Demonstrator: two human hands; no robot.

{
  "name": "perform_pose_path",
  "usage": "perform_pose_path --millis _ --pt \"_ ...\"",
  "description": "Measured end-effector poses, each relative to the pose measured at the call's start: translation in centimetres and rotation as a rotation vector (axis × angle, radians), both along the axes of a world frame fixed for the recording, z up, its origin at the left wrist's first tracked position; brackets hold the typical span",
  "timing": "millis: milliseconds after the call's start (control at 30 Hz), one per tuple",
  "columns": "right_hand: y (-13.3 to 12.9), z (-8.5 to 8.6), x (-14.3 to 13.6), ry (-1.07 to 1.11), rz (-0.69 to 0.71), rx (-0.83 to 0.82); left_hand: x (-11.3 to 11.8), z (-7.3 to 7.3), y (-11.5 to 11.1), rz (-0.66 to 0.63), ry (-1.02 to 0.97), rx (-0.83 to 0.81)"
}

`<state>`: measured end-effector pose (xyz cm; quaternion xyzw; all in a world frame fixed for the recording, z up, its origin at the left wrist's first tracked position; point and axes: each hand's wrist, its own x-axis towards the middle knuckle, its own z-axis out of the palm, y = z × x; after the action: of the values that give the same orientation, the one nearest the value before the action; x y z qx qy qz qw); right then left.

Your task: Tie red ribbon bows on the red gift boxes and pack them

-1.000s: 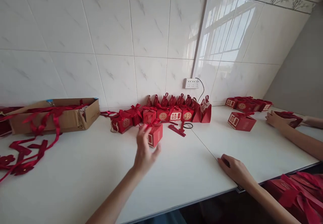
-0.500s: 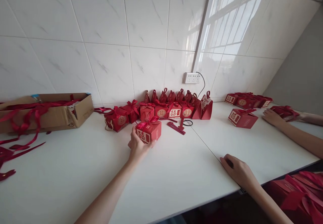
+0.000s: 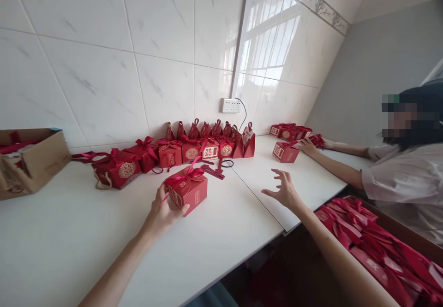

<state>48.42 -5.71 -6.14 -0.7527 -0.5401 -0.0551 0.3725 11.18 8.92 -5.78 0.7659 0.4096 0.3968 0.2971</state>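
My left hand (image 3: pixel 165 212) grips a red gift box (image 3: pixel 194 194) with a ribbon bow on top, thumb on the near side and fingers around its left. The box is tilted and close above the white table (image 3: pixel 221 233). My right hand (image 3: pixel 282 189) is in the air over the table's right part, fingers spread and curved, holding nothing. Beyond it stands another red gift box (image 3: pixel 286 152). Behind the held box lie flat dark-red strips (image 3: pixel 213 172) and a black ring (image 3: pixel 227 163).
Bowed gift boxes (image 3: pixel 169 154) and looped pointed boxes (image 3: pixel 206 131) line the wall. At left is a cardboard carton (image 3: pixel 44 159); at lower right, a carton full of red boxes (image 3: pixel 377 247). A co-worker (image 3: pixel 408 168) handles a red box at right, near more boxes (image 3: pixel 289 132).
The view has swung right, bringing the co-worker in. My left hand has turned the box and brought it nearer. My right hand has risen off the table and spread its fingers.
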Motion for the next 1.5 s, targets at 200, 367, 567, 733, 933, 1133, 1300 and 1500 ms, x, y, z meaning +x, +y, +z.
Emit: perform_pose_path --millis 200,367,567,733,933,1133,1300,1500 --pt "1.6 -0.4 1.0 -0.062 -0.065 -0.313 0.1 0.1 0.0 0.020 0.021 0.024" --pt "1.7 -0.4 0.2 -0.118 -0.119 -0.397 0.2 0.6 -0.3 0.029 0.050 0.000" --pt "1.3 -0.5 -1.1 -0.140 -0.161 -0.411 0.2 0.5 -0.5 0.042 0.045 -0.024" --pt "1.9 -0.4 -5.4 -0.121 -0.024 -0.271 0.1 0.1 -0.8 0.002 0.030 0.018" --pt "3.4 1.5 -13.8 0.209 0.513 -0.051 -0.7 0.5 -1.7 -0.225 -0.138 -0.048" --pt "4.0 1.5 -16.8 0.604 0.543 0.067 -0.3 0.8 -2.0 -0.093 -0.259 -0.125" --pt "3.0 0.5 -17.3 0.549 0.607 0.095 0.5 1.5 -2.6 -0.110 -0.341 -0.157" --pt "2.5 0.8 -18.0 0.369 0.598 0.076 0.5 2.4 -3.8 -0.267 -0.411 -0.288"
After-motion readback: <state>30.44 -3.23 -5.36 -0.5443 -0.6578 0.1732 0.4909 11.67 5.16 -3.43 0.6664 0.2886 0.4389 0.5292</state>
